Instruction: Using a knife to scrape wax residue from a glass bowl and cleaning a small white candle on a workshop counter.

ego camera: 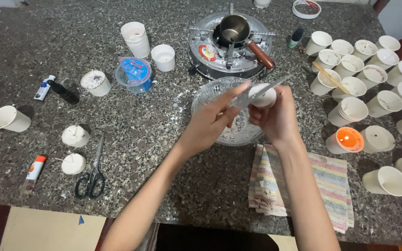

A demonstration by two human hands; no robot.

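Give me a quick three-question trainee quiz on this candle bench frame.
1. True or false: the lit candle in a white paper cup stands to the right of the striped cloth.
2. Which lies nearest the black-handled scissors?
A. the small metal pot on the round burner
B. a bare white wax candle
C. the wooden stick
3. What does the right hand hold over the clear glass bowl?

Key
1. True.
2. B.
3. A small white candle; the left hand sets a knife blade against it.
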